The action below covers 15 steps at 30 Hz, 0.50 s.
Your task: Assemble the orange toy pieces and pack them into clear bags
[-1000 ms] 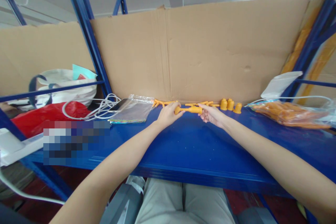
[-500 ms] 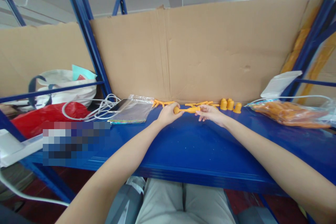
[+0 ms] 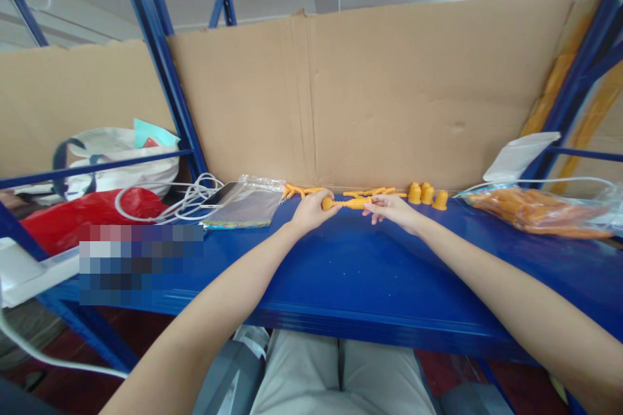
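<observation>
My left hand (image 3: pixel 311 211) is closed around the rounded left end of a yellow-orange plastic piece (image 3: pixel 357 204) with a narrow, ridged neck and a wider body. My right hand (image 3: pixel 392 211) pinches the other end between thumb and fingertips. The piece lies level, just above the blue shelf surface. Behind my hands lie several thin yellow-orange branching sticks (image 3: pixel 382 192), partly hidden by the fingers. To the right of my right hand stand 3 yellow-orange bell-shaped caps (image 3: pixel 427 194).
On the blue shelf (image 3: pixel 341 272), a clear plastic bag (image 3: pixel 248 204) and coiled white cable (image 3: pixel 207 191) lie left. At right is a clear bag of orange parts (image 3: pixel 530 207). Cardboard (image 3: pixel 389 91) walls the back; blue posts (image 3: pixel 160 58) frame the sides.
My right hand's fingers have shifted slightly at the right end of the plastic piece. My left hand and the piece stay in nearly the same place.
</observation>
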Each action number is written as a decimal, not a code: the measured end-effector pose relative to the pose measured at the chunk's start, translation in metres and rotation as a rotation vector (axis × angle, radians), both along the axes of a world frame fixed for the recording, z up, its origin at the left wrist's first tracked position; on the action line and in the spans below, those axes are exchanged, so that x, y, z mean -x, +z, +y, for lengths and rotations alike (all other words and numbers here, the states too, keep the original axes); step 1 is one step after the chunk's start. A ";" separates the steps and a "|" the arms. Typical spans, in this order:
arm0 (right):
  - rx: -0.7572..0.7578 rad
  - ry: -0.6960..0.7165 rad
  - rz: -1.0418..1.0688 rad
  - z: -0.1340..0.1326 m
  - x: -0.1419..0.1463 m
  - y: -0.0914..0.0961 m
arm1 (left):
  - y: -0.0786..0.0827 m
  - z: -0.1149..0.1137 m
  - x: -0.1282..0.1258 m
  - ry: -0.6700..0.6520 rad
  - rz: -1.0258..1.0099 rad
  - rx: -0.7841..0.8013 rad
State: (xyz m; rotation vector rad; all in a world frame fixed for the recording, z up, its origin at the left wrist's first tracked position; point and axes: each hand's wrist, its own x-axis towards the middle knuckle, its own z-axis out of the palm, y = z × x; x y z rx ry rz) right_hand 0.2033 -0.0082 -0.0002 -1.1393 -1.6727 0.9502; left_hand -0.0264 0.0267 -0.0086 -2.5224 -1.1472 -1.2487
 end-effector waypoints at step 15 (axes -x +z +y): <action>-0.085 -0.126 0.044 0.005 -0.007 0.003 | 0.000 -0.002 -0.002 0.049 0.020 0.054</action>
